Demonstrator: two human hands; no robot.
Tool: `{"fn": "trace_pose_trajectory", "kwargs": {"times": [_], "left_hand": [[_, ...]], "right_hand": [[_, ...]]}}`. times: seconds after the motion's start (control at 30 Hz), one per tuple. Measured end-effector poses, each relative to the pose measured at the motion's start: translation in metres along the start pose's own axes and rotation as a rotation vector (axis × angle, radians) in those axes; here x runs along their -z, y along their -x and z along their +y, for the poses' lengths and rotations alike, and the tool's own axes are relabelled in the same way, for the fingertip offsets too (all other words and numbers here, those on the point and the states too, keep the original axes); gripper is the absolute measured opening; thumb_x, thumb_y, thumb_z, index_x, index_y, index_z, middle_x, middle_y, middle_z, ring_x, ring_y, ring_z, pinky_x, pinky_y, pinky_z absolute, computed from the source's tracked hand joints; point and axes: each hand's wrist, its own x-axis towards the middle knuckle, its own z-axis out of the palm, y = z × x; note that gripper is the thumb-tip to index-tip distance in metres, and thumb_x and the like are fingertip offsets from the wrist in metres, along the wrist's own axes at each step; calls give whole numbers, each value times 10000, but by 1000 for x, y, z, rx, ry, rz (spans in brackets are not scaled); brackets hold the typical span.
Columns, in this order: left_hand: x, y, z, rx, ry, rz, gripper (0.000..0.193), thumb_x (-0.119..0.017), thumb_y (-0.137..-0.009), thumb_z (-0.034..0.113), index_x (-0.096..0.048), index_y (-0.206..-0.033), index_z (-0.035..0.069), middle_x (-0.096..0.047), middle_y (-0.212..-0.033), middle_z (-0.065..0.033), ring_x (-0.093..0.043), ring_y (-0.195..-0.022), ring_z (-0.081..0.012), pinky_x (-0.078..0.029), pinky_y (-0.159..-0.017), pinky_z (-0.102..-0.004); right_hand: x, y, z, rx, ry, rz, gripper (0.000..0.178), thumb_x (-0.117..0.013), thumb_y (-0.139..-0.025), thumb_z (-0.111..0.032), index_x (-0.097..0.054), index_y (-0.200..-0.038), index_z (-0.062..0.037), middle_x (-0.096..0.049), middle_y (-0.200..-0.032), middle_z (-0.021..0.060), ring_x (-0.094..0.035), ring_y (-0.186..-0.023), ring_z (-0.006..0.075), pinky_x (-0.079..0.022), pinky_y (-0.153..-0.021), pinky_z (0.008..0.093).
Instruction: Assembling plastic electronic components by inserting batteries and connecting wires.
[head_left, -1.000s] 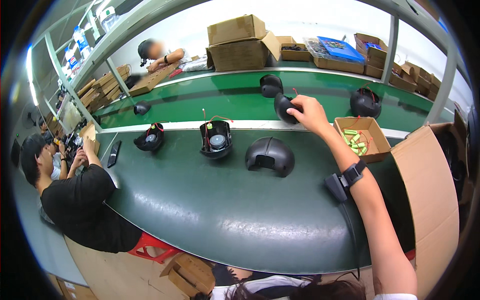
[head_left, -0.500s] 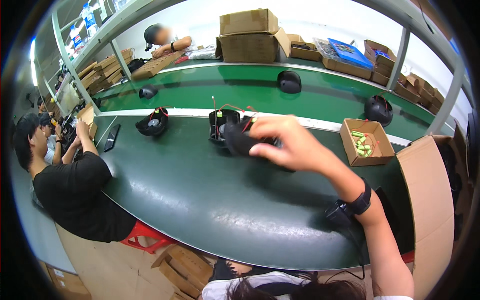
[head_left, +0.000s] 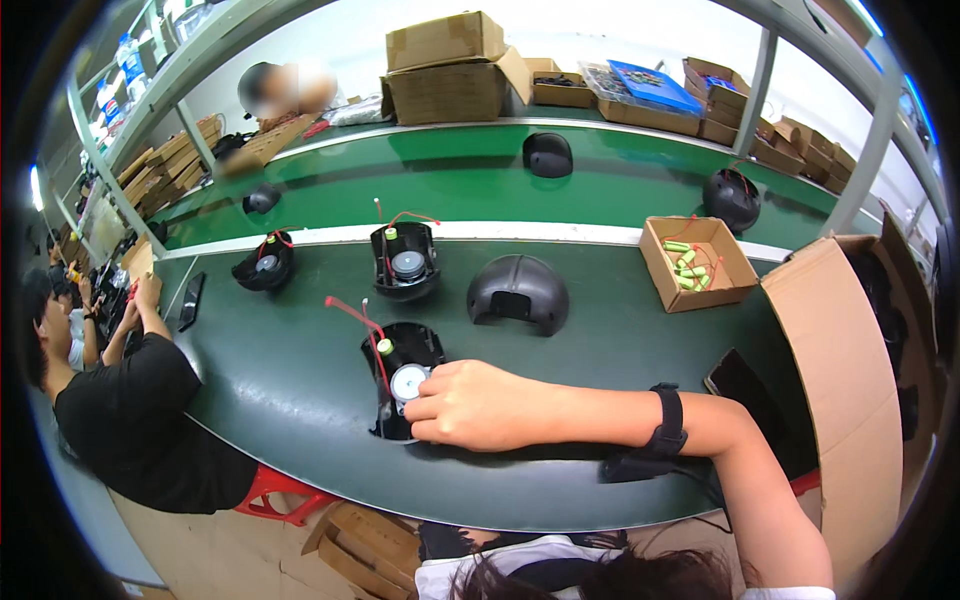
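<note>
Near the middle of the bench, my right hand (head_left: 462,405) has its fingers curled around the right edge of an open black plastic shell (head_left: 386,412). Inside that shell are a round silver speaker (head_left: 409,382) and a green battery cell (head_left: 384,346), with red wires rising at the far left. Just beyond stands a similar shell with a speaker (head_left: 405,262), and another half-shell with a speaker (head_left: 264,264) is farther left. An empty-looking black dome cover (head_left: 519,294) with a notch rests to the right. My left hand is out of sight.
At right stand a small carton of green battery cells (head_left: 697,265) and a large open cardboard box (head_left: 835,370). Black domes (head_left: 548,155) sit on the green conveyor belt (head_left: 420,185) behind. A phone (head_left: 191,301) lies at left, near a seated co-worker (head_left: 140,420).
My right hand has come nearer and let go of the dark cover it held, which now rests on the bench. A shell with a speaker now stands closer, in its fingers.
</note>
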Motion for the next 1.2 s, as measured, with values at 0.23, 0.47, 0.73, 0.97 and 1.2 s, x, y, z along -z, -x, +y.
{"fn": "trace_pose_trajectory", "kwargs": {"times": [0.23,0.47,0.73,0.97,1.2], "left_hand": [[40,30,148,-262,-317,-176,456,-673,-797,176,-575,-1180,-50,-646,-1088,-151,-528,-1095,-327,-405,-960,-424],[48,24,293,-520,-595,-352,404,-772,-745,103,-627,-1086,-55,-687,-998,-118,-640,-969,-223,-490,-883,-360],[-118,-1,391,-1205,-436,-521,1462,-971,-446,279,9,-1519,119,-115,-1546,-188,-310,-1371,-367,-343,-1053,-510],[-168,-21,401,-1384,-497,-547,1001,-897,-592,158,-338,-1413,32,-365,-1404,-103,-432,-1264,-245,-369,-1044,-378],[-140,-21,424,-1236,-447,-568,919,-902,-566,91,-419,-1344,5,-322,-1431,-105,-437,-1276,-246,-372,-1066,-379]], "right_hand": [[7,-9,-6,-36,-2,-19,96,-622,-738,-163,-610,-753,-69,-589,-798,38,-581,-835,203,-448,-790,339],[-3,-5,10,-131,214,164,84,-597,-734,-141,-638,-773,-79,-602,-921,42,-534,-976,203,-431,-842,329],[86,-29,91,-703,-106,306,448,-753,-734,-394,-665,-1026,-66,-692,-922,110,-666,-823,238,-513,-744,375],[153,84,298,-1380,536,-89,653,-756,-704,-440,-580,-1236,-105,-578,-1251,170,-560,-1154,340,-472,-943,465],[91,155,352,-1865,408,149,821,-679,-775,-551,-329,-1457,-256,-385,-1441,197,-429,-1282,431,-357,-1004,624]]}}
